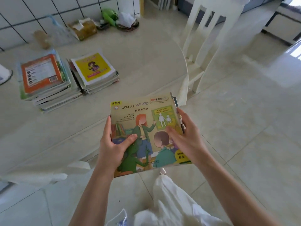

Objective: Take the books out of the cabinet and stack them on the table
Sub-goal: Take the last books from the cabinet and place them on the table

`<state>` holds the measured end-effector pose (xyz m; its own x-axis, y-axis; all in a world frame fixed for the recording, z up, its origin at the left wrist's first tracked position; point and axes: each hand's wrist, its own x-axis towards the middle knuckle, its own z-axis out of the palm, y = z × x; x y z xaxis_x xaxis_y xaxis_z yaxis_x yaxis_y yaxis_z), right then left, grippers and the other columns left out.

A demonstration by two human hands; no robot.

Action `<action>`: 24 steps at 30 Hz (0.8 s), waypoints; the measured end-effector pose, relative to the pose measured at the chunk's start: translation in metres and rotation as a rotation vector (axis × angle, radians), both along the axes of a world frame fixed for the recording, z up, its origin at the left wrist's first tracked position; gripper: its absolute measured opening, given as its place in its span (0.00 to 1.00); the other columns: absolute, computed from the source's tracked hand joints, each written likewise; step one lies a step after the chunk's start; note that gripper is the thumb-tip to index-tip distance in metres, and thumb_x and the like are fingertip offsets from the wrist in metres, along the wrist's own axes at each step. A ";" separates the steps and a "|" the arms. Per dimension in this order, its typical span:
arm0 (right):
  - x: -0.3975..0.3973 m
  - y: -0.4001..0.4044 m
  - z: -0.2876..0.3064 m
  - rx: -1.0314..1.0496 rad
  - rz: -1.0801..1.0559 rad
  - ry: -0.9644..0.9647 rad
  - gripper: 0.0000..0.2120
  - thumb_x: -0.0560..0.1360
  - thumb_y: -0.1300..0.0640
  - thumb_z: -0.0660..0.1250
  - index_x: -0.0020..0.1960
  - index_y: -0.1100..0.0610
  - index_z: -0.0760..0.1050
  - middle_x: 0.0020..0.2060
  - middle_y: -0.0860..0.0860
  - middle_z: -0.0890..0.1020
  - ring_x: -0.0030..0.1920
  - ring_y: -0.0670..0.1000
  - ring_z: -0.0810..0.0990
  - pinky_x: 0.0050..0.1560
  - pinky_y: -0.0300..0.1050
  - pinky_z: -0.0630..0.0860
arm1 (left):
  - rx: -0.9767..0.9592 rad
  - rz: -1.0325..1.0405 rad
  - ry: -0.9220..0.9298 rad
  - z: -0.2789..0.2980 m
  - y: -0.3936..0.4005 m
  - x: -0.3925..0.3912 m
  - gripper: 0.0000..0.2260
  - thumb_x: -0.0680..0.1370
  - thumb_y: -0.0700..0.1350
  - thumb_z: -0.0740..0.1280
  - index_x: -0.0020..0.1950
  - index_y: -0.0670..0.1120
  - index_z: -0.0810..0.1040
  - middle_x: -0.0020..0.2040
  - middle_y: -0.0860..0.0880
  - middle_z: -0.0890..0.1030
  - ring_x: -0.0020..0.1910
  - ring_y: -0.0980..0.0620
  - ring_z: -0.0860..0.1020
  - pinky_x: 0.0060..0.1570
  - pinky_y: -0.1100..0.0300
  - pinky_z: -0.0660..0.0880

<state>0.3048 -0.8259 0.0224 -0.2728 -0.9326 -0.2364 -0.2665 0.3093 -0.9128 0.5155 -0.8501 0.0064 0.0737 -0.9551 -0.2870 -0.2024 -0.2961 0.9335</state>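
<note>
Both hands were gripping a small bundle of picture books (147,132), "Zob at Work" on top, held in the air over the near edge of the white table (138,62). Left hand (112,147) clamped the left edge, thumb across the cover. Right hand (187,136) wrapped the right edge, fingers down the side. Two book stacks (68,79) sat further back on the table.

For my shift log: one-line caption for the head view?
Both hands hold picture books over the table edge, two stacks beyond.
</note>
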 end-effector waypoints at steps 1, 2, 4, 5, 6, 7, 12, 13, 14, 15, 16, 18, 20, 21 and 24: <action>-0.005 -0.016 0.002 0.001 0.019 0.002 0.29 0.73 0.58 0.69 0.71 0.45 0.63 0.53 0.39 0.79 0.52 0.43 0.80 0.46 0.45 0.82 | 0.001 0.017 0.000 0.002 -0.013 -0.006 0.45 0.68 0.43 0.78 0.78 0.55 0.55 0.64 0.57 0.72 0.63 0.55 0.74 0.62 0.50 0.75; -0.011 -0.033 0.005 -0.008 0.043 0.000 0.29 0.73 0.59 0.68 0.71 0.45 0.63 0.51 0.38 0.78 0.52 0.41 0.80 0.45 0.41 0.81 | 0.000 0.038 0.000 0.003 -0.027 -0.011 0.45 0.68 0.43 0.78 0.78 0.55 0.55 0.64 0.57 0.72 0.63 0.55 0.74 0.62 0.50 0.75; -0.021 -0.068 0.012 -0.004 0.101 0.004 0.28 0.74 0.59 0.67 0.70 0.42 0.64 0.48 0.33 0.77 0.48 0.35 0.79 0.39 0.33 0.78 | -0.001 0.088 -0.008 0.005 -0.054 -0.021 0.45 0.68 0.43 0.77 0.78 0.55 0.55 0.62 0.58 0.71 0.61 0.56 0.73 0.61 0.51 0.76; -0.025 -0.083 0.015 0.000 0.121 0.012 0.28 0.74 0.58 0.67 0.70 0.42 0.64 0.48 0.33 0.77 0.46 0.33 0.79 0.38 0.32 0.78 | 0.001 0.107 -0.006 0.005 -0.065 -0.025 0.45 0.68 0.43 0.77 0.78 0.55 0.55 0.62 0.59 0.71 0.61 0.56 0.74 0.60 0.51 0.76; -0.028 -0.098 0.017 -0.003 0.134 0.016 0.28 0.73 0.58 0.68 0.70 0.42 0.64 0.49 0.34 0.78 0.47 0.34 0.79 0.39 0.33 0.79 | -0.003 0.121 -0.011 0.006 -0.076 -0.028 0.45 0.68 0.44 0.77 0.78 0.55 0.55 0.63 0.59 0.71 0.61 0.56 0.74 0.59 0.52 0.76; -0.030 -0.114 0.018 -0.008 0.147 0.012 0.28 0.73 0.58 0.68 0.70 0.43 0.65 0.51 0.36 0.78 0.48 0.37 0.80 0.41 0.36 0.80 | -0.008 0.134 -0.018 0.005 -0.087 -0.029 0.45 0.68 0.44 0.78 0.78 0.55 0.55 0.63 0.58 0.72 0.61 0.55 0.74 0.58 0.53 0.76; -0.023 -0.182 0.017 0.020 0.233 -0.001 0.29 0.73 0.59 0.69 0.70 0.44 0.64 0.49 0.36 0.78 0.41 0.36 0.80 0.34 0.36 0.79 | 0.026 0.224 -0.028 -0.005 -0.136 -0.021 0.46 0.67 0.47 0.78 0.78 0.54 0.55 0.69 0.54 0.73 0.63 0.53 0.75 0.58 0.48 0.78; -0.021 -0.193 0.014 0.025 0.242 0.003 0.29 0.73 0.59 0.69 0.70 0.45 0.64 0.48 0.35 0.78 0.39 0.35 0.80 0.34 0.36 0.79 | 0.025 0.232 -0.023 -0.007 -0.144 -0.018 0.45 0.67 0.47 0.78 0.78 0.54 0.55 0.69 0.53 0.73 0.62 0.53 0.75 0.58 0.49 0.78; -0.020 -0.194 0.015 0.032 0.237 0.012 0.29 0.73 0.59 0.69 0.71 0.45 0.64 0.47 0.35 0.78 0.39 0.34 0.80 0.34 0.35 0.79 | 0.028 0.224 -0.024 -0.007 -0.145 -0.018 0.45 0.67 0.47 0.78 0.78 0.54 0.56 0.68 0.54 0.73 0.61 0.53 0.76 0.55 0.50 0.79; -0.013 -0.215 0.009 0.038 0.261 0.022 0.30 0.73 0.58 0.69 0.71 0.45 0.64 0.46 0.34 0.78 0.39 0.34 0.79 0.34 0.33 0.78 | 0.029 0.246 -0.013 -0.013 -0.160 -0.011 0.44 0.68 0.47 0.78 0.77 0.54 0.56 0.67 0.54 0.74 0.59 0.55 0.78 0.51 0.54 0.81; -0.008 -0.225 0.007 0.044 0.276 0.035 0.29 0.73 0.58 0.69 0.71 0.45 0.64 0.46 0.34 0.78 0.40 0.33 0.79 0.33 0.31 0.76 | 0.036 0.250 -0.004 -0.015 -0.168 -0.007 0.43 0.68 0.46 0.77 0.77 0.54 0.57 0.65 0.54 0.76 0.56 0.58 0.79 0.45 0.58 0.82; 0.003 -0.249 0.005 0.047 0.289 0.026 0.29 0.73 0.59 0.69 0.70 0.45 0.65 0.46 0.33 0.77 0.40 0.33 0.79 0.32 0.30 0.75 | 0.034 0.250 0.022 -0.020 -0.190 0.004 0.42 0.68 0.46 0.78 0.76 0.54 0.59 0.62 0.54 0.78 0.52 0.59 0.81 0.39 0.62 0.81; 0.016 -0.272 0.002 0.052 0.287 0.029 0.28 0.73 0.59 0.69 0.69 0.45 0.65 0.45 0.34 0.77 0.39 0.35 0.80 0.33 0.33 0.78 | 0.040 0.264 0.034 -0.025 -0.214 0.019 0.45 0.64 0.51 0.79 0.76 0.55 0.60 0.62 0.53 0.78 0.55 0.55 0.81 0.43 0.54 0.83; 0.024 -0.284 0.003 0.062 0.282 0.038 0.29 0.72 0.58 0.70 0.70 0.45 0.64 0.46 0.35 0.77 0.40 0.37 0.81 0.37 0.37 0.80 | 0.042 0.272 0.034 -0.026 -0.226 0.027 0.47 0.62 0.53 0.80 0.76 0.56 0.59 0.62 0.53 0.78 0.56 0.53 0.81 0.46 0.50 0.82; 0.045 -0.331 0.003 0.165 0.243 -0.048 0.40 0.70 0.55 0.74 0.74 0.45 0.56 0.45 0.33 0.75 0.48 0.43 0.81 0.53 0.51 0.80 | 0.030 0.297 0.064 -0.027 -0.268 0.051 0.47 0.63 0.49 0.78 0.77 0.56 0.57 0.59 0.58 0.77 0.55 0.55 0.80 0.46 0.52 0.82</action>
